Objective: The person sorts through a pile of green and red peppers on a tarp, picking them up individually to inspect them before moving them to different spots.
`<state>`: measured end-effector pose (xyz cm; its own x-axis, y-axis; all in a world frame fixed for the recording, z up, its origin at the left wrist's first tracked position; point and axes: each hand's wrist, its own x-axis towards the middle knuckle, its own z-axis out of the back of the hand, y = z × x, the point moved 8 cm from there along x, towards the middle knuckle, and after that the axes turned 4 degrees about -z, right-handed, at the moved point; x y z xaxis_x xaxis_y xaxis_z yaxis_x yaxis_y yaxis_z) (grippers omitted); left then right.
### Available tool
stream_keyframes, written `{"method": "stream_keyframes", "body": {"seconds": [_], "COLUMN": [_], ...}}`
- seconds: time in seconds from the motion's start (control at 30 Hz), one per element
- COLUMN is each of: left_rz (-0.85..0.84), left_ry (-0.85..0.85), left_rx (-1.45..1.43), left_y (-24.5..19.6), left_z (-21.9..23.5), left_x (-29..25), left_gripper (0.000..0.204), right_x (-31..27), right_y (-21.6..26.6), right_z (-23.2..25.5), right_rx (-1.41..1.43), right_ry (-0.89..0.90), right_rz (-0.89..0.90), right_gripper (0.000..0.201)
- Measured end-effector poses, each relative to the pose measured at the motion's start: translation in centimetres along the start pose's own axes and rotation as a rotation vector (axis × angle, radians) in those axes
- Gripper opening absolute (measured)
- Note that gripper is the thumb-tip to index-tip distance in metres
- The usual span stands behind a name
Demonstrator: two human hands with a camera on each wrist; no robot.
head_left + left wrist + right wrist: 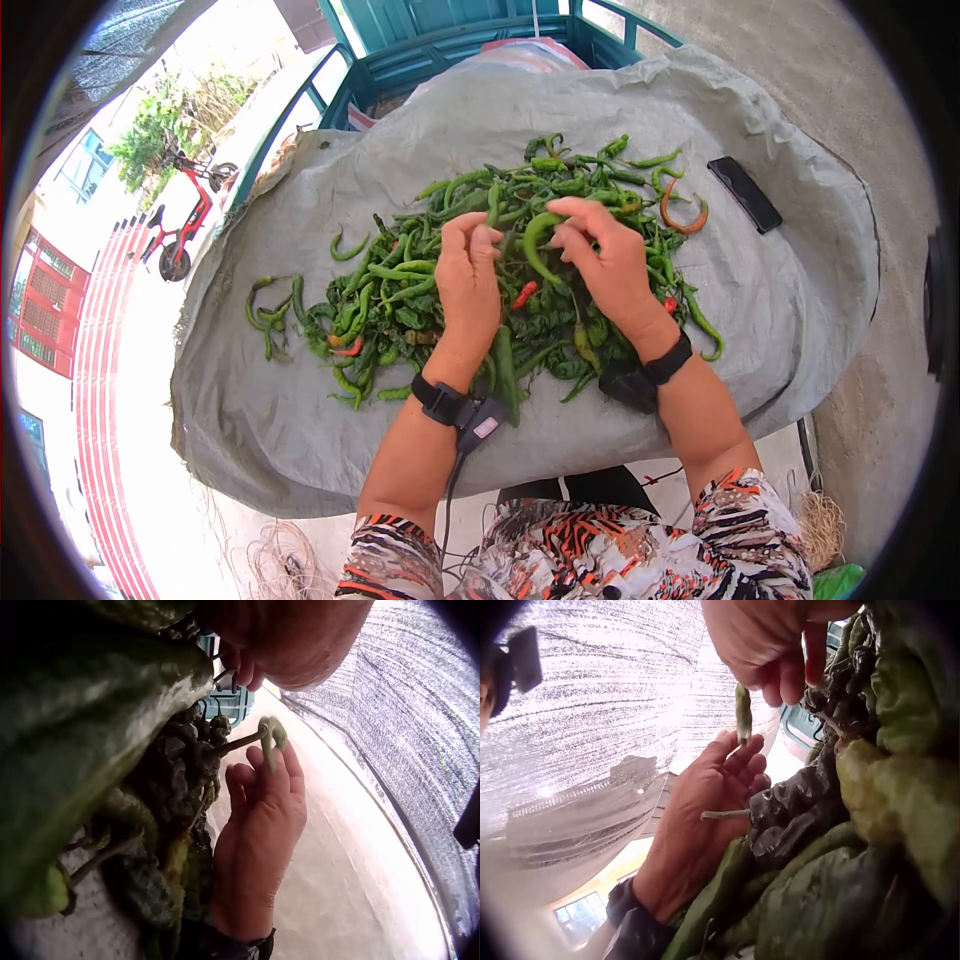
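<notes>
My left hand [467, 285] and right hand [615, 268] are over a heap of green chili peppers [410, 290] in the head view. Between right thumb and fingers I pinch a curved green chili pepper [535, 250], its lower end hanging toward the heap. The left wrist view shows the same curved pepper [274, 739] at the right fingertips. A short, straight green chili pepper [743, 716] stands at my left fingertips in the right wrist view, pinched by thumb and finger. Dark, wilted leaves and a few red peppers [525, 293] lie among the green ones.
A grey tarp [270, 400] lies under the heap. On its right side rests a black phone [745, 194]. Behind stands a teal cart bed [420, 65]. Several peppers [268, 315] lie apart at the left. A red scooter [190, 220] is parked farther off.
</notes>
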<state>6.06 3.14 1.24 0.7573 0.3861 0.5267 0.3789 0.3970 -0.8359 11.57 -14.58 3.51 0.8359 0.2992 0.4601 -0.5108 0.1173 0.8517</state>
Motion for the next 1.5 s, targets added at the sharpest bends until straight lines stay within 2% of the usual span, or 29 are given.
{"method": "stream_keyframes", "body": {"seconds": [0.07, 0.1, 0.2, 0.23, 0.33, 0.47, 0.5, 0.73, 0.87, 0.97, 1.07, 1.1, 1.2, 1.23, 1.33, 1.43, 1.5], "left_rz": [-0.152, -0.127, -0.316, -0.238, -0.36, -0.367, -0.353, -0.296, -0.36, -0.305, -0.276, -0.274, -0.322, -0.342, -0.336, -0.332, -0.362], "left_ry": [-0.063, -0.012, 0.122, 0.147, 0.174, 0.284, 0.261, 0.028, 0.062, 0.097, -0.052, -0.096, -0.153, -0.113, 0.092, 0.274, 0.288], "left_rx": [0.193, 0.247, 0.592, 0.545, 0.654, 0.646, 0.619, 0.146, 0.105, 0.087, 0.186, 0.106, 0.389, 0.534, 0.81, 0.939, 1.006], "left_y": [0.7, 0.6, -0.8, -0.8, -1.4, -1.3, -1.4, -3.7, -4.4, -3.9, -3.5, -3.4, -3.4, -3.8, -3.7, -2.2, -1.2], "left_z": [0.2, -0.1, -1.3, -1.4, -2.0, -2.5, -2.4, -0.5, -0.6, -0.8, 0.3, 0.7, 1.3, 0.8, -1.0, -2.5, -3.1], "left_x": [0.1, 0.1, -0.3, -0.3, -0.7, -0.8, -0.6, -0.4, -0.3, -0.4, -0.5, -0.3, 0.2, 0.5, 0.6, 0.7, 0.9], "left_gripper": [0.014, 0.014, 0.018, 0.02, 0.02, 0.018, 0.019, 0.027, 0.028, 0.028, 0.027, 0.028, 0.029, 0.027, 0.025, 0.025, 0.028], "right_x": [0.0, 0.0, 0.2, 0.4, 0.5, 0.4, 0.4, 0.0, -0.5, -0.3, -0.1, 0.0, 0.2, 0.2, 0.0, 0.2, 0.4], "right_y": [-0.2, -0.9, -1.8, -1.6, -2.3, -0.8, 0.0, 4.2, 2.8, 2.8, 2.4, 2.1, 1.4, 0.5, 0.3, -0.2, -0.2], "right_z": [1.2, 1.8, 2.9, 2.9, 2.2, 2.4, 2.5, 0.6, -1.4, -0.8, 0.6, 1.1, 2.7, 3.1, 3.6, 2.8, 2.2], "right_rx": [0.04, 0.057, 0.235, 0.231, 0.077, -0.116, -0.152, -0.346, -0.486, -0.492, -0.458, -0.438, -0.444, -0.43, -0.464, -0.493, -0.5], "right_ry": [-0.129, -0.163, -0.312, -0.301, -0.24, -0.286, -0.272, -0.107, 0.102, 0.018, -0.098, -0.148, -0.309, -0.359, -0.501, -0.369, -0.294], "right_rz": [-0.076, -0.121, -0.051, -0.041, -0.064, 0.067, 0.083, 0.339, 0.445, 0.443, 0.371, 0.335, 0.28, 0.225, 0.189, 0.209, 0.187], "right_gripper": [0.028, 0.03, 0.036, 0.045, 0.049, 0.039, 0.03, 0.033, 0.026, 0.019, 0.014, 0.013, 0.017, 0.026, 0.034, 0.037, 0.037]}}
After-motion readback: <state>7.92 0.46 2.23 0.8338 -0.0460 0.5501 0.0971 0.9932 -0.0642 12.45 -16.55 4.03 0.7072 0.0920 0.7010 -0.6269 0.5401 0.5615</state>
